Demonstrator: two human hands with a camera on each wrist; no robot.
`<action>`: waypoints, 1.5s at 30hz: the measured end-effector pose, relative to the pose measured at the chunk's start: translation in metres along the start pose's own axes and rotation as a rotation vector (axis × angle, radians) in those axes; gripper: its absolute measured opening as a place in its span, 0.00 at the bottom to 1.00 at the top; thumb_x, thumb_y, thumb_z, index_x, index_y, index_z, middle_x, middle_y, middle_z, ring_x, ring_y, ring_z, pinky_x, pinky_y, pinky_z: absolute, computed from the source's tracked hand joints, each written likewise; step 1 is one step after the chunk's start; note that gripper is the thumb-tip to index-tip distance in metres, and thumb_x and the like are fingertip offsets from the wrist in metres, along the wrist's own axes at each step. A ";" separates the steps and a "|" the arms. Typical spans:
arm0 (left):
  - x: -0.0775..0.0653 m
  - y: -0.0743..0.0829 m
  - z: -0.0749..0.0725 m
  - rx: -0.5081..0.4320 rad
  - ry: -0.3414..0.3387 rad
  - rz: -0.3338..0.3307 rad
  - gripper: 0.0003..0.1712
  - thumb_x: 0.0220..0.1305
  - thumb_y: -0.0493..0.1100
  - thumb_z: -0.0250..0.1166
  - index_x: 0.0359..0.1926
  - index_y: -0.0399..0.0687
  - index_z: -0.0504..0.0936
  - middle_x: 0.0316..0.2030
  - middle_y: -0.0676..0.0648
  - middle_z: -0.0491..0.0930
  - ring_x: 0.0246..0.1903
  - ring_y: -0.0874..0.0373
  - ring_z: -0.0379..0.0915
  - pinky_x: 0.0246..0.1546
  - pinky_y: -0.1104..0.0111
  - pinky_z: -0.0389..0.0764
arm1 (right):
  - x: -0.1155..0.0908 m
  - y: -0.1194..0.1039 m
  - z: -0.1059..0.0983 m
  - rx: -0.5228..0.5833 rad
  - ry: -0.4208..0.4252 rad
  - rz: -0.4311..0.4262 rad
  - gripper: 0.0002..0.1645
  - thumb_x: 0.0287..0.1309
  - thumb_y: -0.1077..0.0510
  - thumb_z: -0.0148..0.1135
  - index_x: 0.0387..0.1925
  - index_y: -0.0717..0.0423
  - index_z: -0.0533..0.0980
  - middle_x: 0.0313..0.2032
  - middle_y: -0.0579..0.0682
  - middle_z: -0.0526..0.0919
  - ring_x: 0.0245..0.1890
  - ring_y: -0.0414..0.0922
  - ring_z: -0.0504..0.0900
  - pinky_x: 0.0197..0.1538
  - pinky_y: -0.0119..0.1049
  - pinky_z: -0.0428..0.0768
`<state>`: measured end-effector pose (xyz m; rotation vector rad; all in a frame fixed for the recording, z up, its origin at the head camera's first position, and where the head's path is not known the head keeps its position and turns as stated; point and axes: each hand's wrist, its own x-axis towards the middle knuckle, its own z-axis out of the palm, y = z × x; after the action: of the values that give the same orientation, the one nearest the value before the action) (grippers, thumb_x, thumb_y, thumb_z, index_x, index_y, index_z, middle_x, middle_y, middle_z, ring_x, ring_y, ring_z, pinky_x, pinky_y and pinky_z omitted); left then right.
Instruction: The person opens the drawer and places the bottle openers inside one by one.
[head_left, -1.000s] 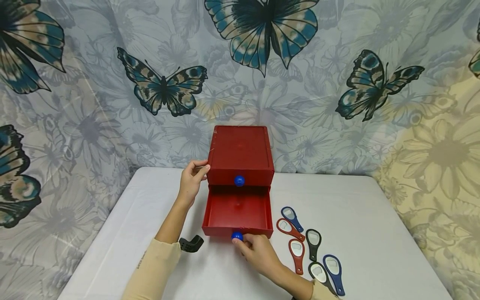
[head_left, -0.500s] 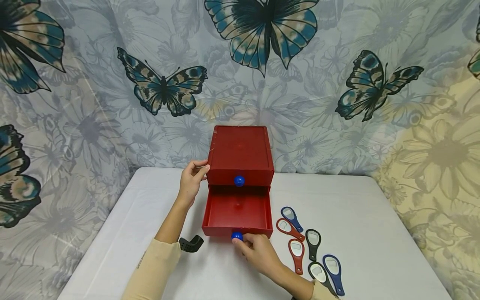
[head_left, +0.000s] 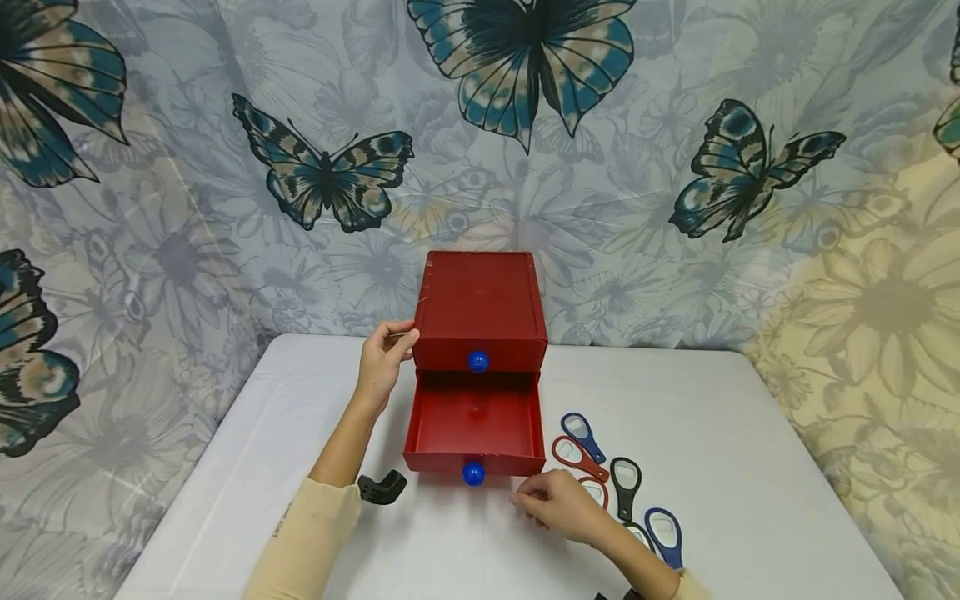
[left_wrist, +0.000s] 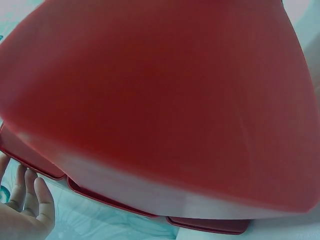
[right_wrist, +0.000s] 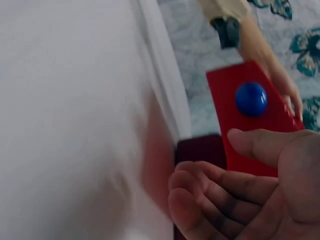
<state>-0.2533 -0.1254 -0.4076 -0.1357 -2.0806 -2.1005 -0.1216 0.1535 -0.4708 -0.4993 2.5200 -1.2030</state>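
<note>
A red two-drawer box [head_left: 480,296] stands at the back of the table. Its lower drawer [head_left: 480,462] is pulled out, with nothing visible inside; the upper one is closed. My left hand [head_left: 386,362] touches the box's left side with its fingertips, and in the left wrist view the fingers [left_wrist: 45,200] look extended beside it. My right hand [head_left: 566,504] is off the drawer's blue knob [head_left: 473,474], to its right, fingers loosely curled around nothing. The same hand [right_wrist: 240,195] appears empty in the right wrist view, with a blue knob [right_wrist: 251,99] beyond the thumb.
Several bottle openers lie on the table right of the drawer: blue ones [head_left: 587,440], red ones [head_left: 594,469] and black ones [head_left: 626,504]. My right hand and forearm partly cover some. A black wrist device [head_left: 382,487] sits beside the left sleeve. Butterfly-print cloth [head_left: 600,275] hangs behind.
My right hand has let go of the lower drawer's blue knob and moved right, now covering parts of some bottle openers. The drawer stays pulled out; my left hand keeps its place.
</note>
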 end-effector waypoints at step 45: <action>-0.001 0.005 -0.001 -0.004 -0.013 -0.007 0.17 0.68 0.38 0.60 0.54 0.34 0.74 0.49 0.49 0.75 0.41 0.67 0.74 0.46 0.66 0.77 | 0.031 0.085 -0.062 -0.469 0.383 0.282 0.10 0.50 0.66 0.66 0.32 0.72 0.80 0.27 0.59 0.82 0.26 0.48 0.77 0.30 0.42 0.79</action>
<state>-0.2512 -0.1263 -0.4033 -0.1424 -2.0876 -2.1134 -0.1904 0.2321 -0.5050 0.0036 3.0816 -0.6467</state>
